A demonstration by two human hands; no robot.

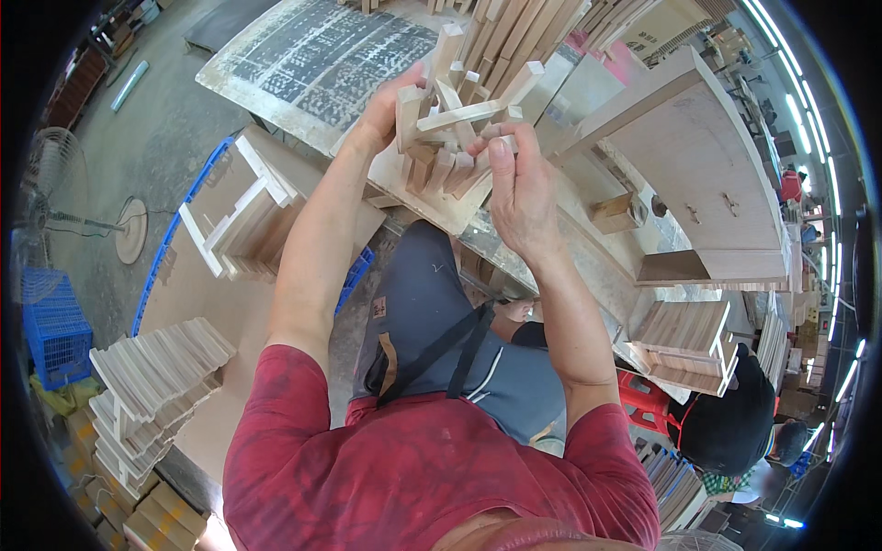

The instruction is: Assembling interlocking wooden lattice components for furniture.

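A cluster of pale wooden sticks (459,116) stands and leans at odd angles on the workbench in front of me. My left hand (378,118) is closed at the cluster's left side, around an upright wooden block (408,119); its fingertips are partly hidden behind the wood. On the right side, my right hand (522,188) is curled, thumb and forefinger at the end of a short wooden stick (505,142). Between the hands, shorter wooden blocks (441,170) stand in a row on a flat board (447,217) at the bench's near edge.
Long wooden strips (524,32) rise behind the cluster. A large wooden panel (703,174) stands at right, above stacked slats (680,332). Left are joined wooden frames (246,220), more stacked pieces (161,363), a blue crate (55,321) and a fan (129,230). Another person (730,413) sits at lower right.
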